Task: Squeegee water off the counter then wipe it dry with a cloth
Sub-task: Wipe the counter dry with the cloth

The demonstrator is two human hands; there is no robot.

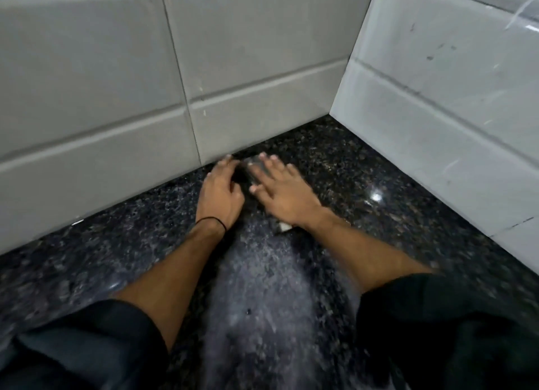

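At the bottom of the frame, two dark sleeves end near the elbows, and both bare forearms reach upward toward the middle of the frame. Between the forearms, the dark speckled counter carries a pale, streaked film of water that runs from the bottom centre up toward the hands. A thin black band circles the left wrist. The left hand lies just left of centre with its fingers curled around a dark object that sits between the two hands; motion blur prevents identification of this object as squeegee or cloth. The right hand lies just right of centre, palm down, fingers spread and pressed flat on the same dark object. A small pale piece shows at the counter surface directly under the right wrist; its nature cannot be determined. Both hands sit close to the rear edge of the counter. Behind them, grey wall tiles fill the upper left and centre of the frame, and lighter glossy tiles with dark specks fill the upper right, meeting in a corner at upper centre-right.
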